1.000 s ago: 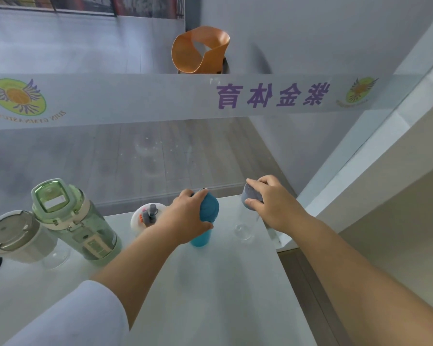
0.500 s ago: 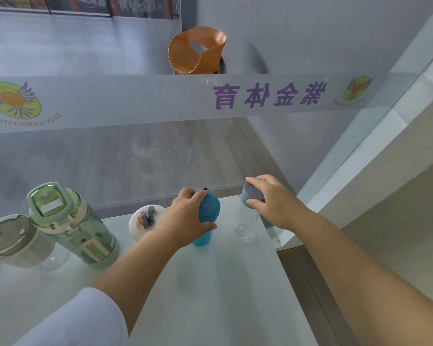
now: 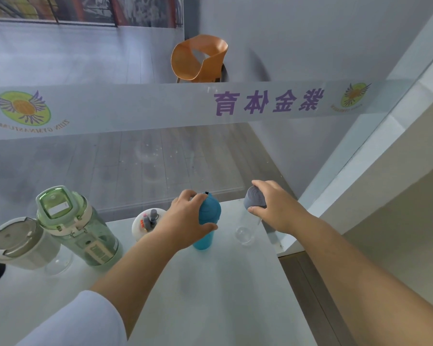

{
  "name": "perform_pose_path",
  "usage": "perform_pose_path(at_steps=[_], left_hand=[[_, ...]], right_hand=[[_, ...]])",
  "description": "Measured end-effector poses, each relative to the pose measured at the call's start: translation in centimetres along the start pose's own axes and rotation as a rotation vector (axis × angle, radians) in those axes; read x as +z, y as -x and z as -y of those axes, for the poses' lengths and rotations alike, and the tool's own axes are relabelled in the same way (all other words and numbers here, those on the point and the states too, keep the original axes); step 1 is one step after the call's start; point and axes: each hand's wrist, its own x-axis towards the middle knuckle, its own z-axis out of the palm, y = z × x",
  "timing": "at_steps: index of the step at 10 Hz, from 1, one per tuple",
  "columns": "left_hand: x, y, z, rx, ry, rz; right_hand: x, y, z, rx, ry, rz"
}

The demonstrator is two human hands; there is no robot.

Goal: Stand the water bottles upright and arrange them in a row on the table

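Currently left grip (image 3: 185,221) wrapped on upright blue bottle (image 3: 208,221), right grip (image 3: 275,208) clamped on grey cap of clear bottle (image 3: 248,227), both standing on surface (image 3: 210,295).

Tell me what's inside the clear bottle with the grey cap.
The clear bottle looks empty: the white table shows through its wall and base. Its top part is covered by the grey cap and the right hand, so that part can't be checked.
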Motion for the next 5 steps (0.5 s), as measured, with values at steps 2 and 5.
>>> perform_pose_path(at_steps=[2, 5], left_hand=[[-0.8, 0.4, -0.4, -0.009, -0.031, 0.003], [-5.5, 2.3, -1.9, -0.057, -0.070, -0.022]], right_hand=[[-0.5, 0.3, 0.3, 0.017, 0.018, 0.007], [-4.9, 1.1, 3.8, -0.014, 0.186, 0.053]])
